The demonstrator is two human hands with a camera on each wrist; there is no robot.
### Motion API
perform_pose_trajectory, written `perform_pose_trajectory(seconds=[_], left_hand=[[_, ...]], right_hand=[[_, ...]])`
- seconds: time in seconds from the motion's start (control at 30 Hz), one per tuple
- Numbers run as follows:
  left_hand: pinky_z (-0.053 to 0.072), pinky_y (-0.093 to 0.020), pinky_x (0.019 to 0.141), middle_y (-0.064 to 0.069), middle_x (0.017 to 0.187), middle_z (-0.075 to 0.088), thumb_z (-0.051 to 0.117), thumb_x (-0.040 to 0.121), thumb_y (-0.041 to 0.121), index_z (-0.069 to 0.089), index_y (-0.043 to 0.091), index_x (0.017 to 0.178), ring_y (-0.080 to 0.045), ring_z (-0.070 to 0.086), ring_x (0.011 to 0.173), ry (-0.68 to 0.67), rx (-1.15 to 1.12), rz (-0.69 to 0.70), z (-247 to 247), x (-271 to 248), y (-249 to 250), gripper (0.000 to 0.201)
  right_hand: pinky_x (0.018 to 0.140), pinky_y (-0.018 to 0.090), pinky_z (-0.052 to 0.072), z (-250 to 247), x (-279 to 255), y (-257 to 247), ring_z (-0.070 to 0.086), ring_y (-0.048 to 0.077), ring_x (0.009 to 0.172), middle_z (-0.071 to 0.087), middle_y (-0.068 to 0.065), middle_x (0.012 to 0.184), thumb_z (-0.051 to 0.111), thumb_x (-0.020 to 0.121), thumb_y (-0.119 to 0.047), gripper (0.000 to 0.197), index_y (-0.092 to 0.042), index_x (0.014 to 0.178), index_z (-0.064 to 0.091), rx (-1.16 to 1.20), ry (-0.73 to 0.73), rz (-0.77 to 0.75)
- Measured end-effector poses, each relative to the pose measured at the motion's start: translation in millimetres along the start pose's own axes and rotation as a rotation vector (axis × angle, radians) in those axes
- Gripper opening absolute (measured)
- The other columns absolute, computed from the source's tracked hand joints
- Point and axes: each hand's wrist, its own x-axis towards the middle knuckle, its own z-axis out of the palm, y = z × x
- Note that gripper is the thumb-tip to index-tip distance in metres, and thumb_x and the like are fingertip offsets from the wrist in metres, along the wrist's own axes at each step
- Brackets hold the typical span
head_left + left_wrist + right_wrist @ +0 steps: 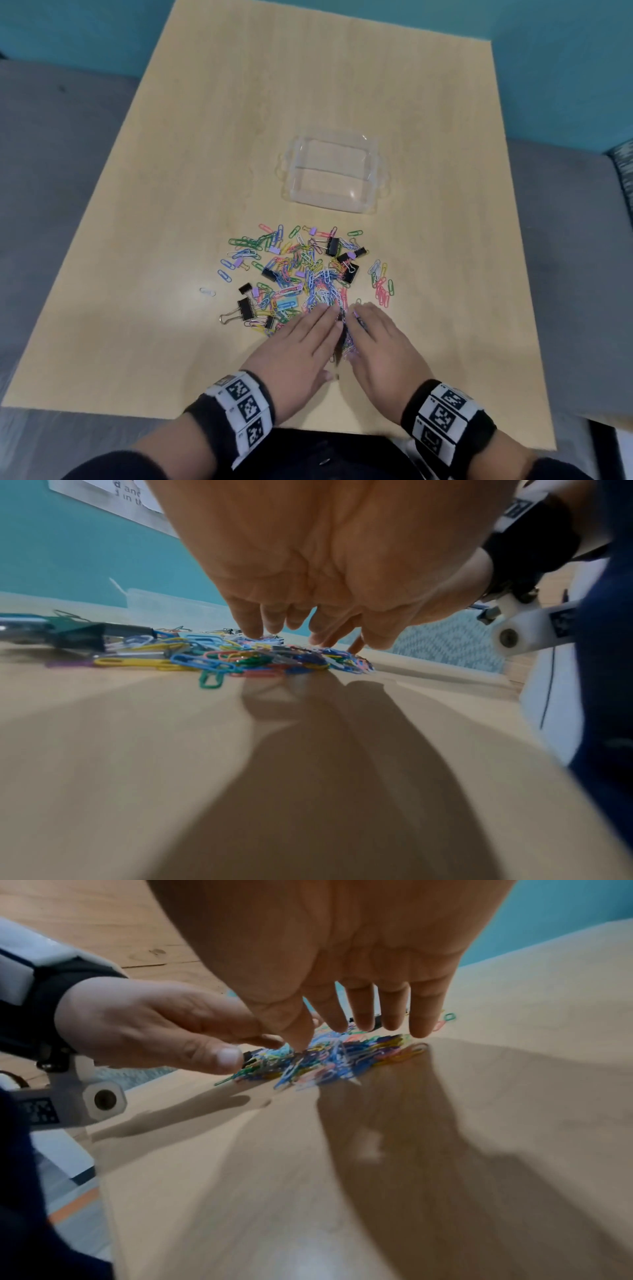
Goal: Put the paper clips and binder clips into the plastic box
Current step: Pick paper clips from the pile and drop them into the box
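Note:
A heap of coloured paper clips (308,277) with black and lilac binder clips (332,245) among them lies on the table, just in front of the clear plastic box (289,171), which stands open with nothing visible in it. My left hand (301,342) and right hand (373,337) lie side by side at the heap's near edge, fingers straight and angled toward each other, with a ridge of clips (344,334) between them. In the wrist views the left fingertips (255,634) and right fingertips (363,1023) touch down on the clips (325,1058). Neither hand grips anything.
The light wooden table (308,85) has bare surface beyond and beside the box. A single stray paper clip (207,292) lies left of the heap. A big black binder clip (241,310) sits at the heap's left edge. Grey floor surrounds the table.

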Motion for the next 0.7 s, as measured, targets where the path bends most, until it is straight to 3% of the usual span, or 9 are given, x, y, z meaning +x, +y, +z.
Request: perform_pose_trajectory(seconds=[0.13,0.23,0.37,0.53,0.7], left_hand=[[0.011,-0.044,0.114,-0.013,0.157,0.007,0.029,0.094,0.05,0.018,0.006,0.147,-0.031,0.005,0.145,-0.035,0.045,-0.04,1,8,0,0.07],[0.027,-0.045,0.112,-0.015,0.151,0.031,0.035,0.088,0.05,0.04,0.006,0.14,-0.031,0.026,0.141,-0.047,0.06,-0.015,1,-6,-5,0.068],[0.04,-0.046,0.105,-0.015,0.146,0.04,0.065,0.079,0.047,0.049,0.008,0.134,-0.032,0.037,0.135,0.0,0.032,0.005,6,-28,-9,0.069],[0.046,-0.043,0.098,-0.011,0.14,0.048,0.066,0.078,0.045,0.054,0.011,0.129,-0.031,0.046,0.128,0.04,0.044,0.01,3,-25,3,0.063],[0.046,-0.041,0.098,-0.01,0.14,0.048,0.06,0.08,0.045,0.054,0.012,0.128,-0.03,0.046,0.128,0.069,0.053,0.018,-2,-17,12,0.058]], right_hand=[[0.107,0.046,0.036,1,-1,8,0.029,0.035,0.138,0.035,0.013,0.147,0.04,0.086,-0.029,0.058,-0.011,0.141,0.034,-0.042,-0.042,0.013],[0.103,0.045,0.042,-4,-2,17,0.042,0.034,0.13,0.047,0.011,0.139,0.047,0.087,-0.026,0.049,-0.011,0.134,0.043,0.023,0.0,-0.095],[0.087,0.037,0.05,-21,1,39,0.054,0.03,0.104,0.06,0.007,0.116,0.054,0.085,-0.012,0.036,-0.015,0.121,0.056,0.165,0.167,0.073],[0.06,0.036,0.046,-20,21,31,0.051,0.028,0.076,0.058,0.002,0.085,0.064,0.079,-0.011,0.026,-0.02,0.103,0.062,-0.025,0.108,-0.104],[0.055,0.035,0.04,-23,43,22,0.049,0.028,0.071,0.054,0.002,0.074,0.072,0.068,-0.013,0.018,-0.019,0.082,0.062,-0.152,0.072,-0.147]])
